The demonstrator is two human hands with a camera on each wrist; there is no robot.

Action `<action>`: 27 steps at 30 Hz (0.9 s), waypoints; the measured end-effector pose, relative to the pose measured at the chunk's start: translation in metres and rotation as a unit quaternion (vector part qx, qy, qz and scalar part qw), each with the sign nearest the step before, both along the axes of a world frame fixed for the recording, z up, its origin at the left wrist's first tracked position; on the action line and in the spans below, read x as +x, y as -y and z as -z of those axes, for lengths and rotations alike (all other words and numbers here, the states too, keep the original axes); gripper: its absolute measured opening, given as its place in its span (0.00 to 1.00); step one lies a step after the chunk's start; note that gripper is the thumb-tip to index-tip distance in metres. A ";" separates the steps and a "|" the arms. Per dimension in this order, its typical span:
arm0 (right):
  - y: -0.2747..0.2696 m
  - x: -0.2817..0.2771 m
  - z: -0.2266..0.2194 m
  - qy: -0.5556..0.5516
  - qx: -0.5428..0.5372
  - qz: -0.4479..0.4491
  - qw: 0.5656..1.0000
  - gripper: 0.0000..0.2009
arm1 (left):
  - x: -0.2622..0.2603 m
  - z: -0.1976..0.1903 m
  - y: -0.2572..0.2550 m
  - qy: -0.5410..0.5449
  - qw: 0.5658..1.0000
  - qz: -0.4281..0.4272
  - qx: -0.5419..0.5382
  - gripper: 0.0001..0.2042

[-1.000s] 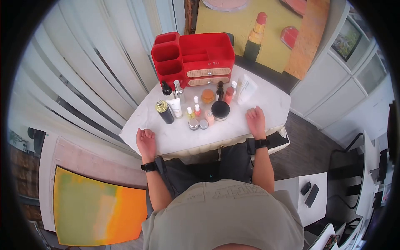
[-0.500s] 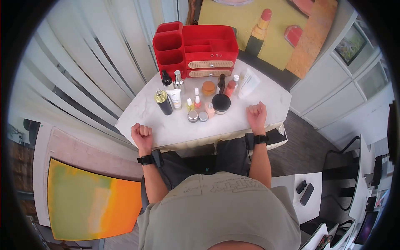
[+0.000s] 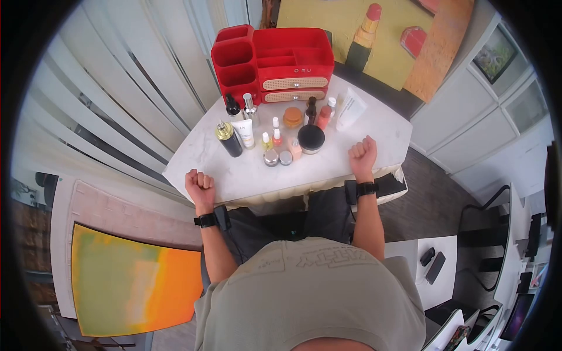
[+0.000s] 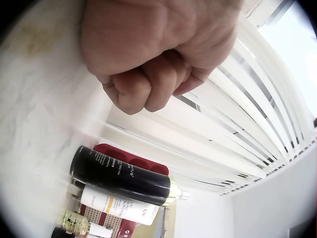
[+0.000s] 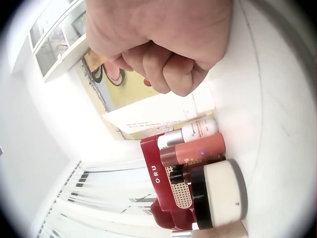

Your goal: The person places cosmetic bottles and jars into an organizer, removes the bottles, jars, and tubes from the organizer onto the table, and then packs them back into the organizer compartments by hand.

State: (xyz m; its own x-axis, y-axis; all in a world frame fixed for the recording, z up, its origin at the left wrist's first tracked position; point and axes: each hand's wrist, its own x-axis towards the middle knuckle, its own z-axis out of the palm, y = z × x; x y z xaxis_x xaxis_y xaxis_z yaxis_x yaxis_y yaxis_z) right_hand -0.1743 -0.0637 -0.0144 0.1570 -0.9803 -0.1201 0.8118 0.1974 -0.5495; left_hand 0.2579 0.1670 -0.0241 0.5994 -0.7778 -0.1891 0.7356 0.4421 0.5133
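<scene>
My left hand [image 3: 201, 188] rests at the front left edge of the white table [image 3: 246, 181], its fingers curled into an empty fist. At the front right, my right hand [image 3: 363, 157] is balled the same way and holds nothing. Nearest the left hand stand a black bottle with a gold top [image 3: 229, 140] and a white UV cream tube [image 3: 244, 134]. Closest to the right hand are a black-lidded jar [image 3: 311, 139] and a large white tube [image 3: 350, 110]. Between them stand two small silver-lidded jars [image 3: 271, 157], a pink bottle [image 3: 295, 150] and an orange jar [image 3: 293, 117].
A red organizer [image 3: 295, 55] with open compartments and two woven-front drawers [image 3: 294, 85] occupies the table's back. White blinds [image 3: 117, 76] hang on the left, and white cabinets [image 3: 462, 123] line the right. A yellow painting [image 3: 328, 35] leans behind the organizer.
Both hands have closed from loosely curled fingers into fists, staying near the table's front edge. The head view has shifted slightly; the bottles and organizer have not moved on the table.
</scene>
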 end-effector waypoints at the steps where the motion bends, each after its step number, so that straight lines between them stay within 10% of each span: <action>1: -0.001 -0.001 0.002 -0.002 -0.004 -0.004 1.000 0.25 | 0.000 0.001 0.000 0.003 1.000 0.003 -0.006 0.18; 27: 0.002 0.004 0.002 -0.074 0.022 0.029 0.997 0.19 | 0.005 0.001 0.000 -0.008 1.000 0.006 0.020 0.24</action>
State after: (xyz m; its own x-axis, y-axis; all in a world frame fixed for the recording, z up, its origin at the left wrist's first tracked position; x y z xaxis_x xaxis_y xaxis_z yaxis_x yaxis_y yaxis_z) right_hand -0.1699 -0.0657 -0.0160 0.0782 -0.9805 -0.1803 0.7327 0.1792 -0.6566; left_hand 0.2626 0.1666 -0.0252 0.5869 -0.7765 -0.2293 0.7487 0.4127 0.5188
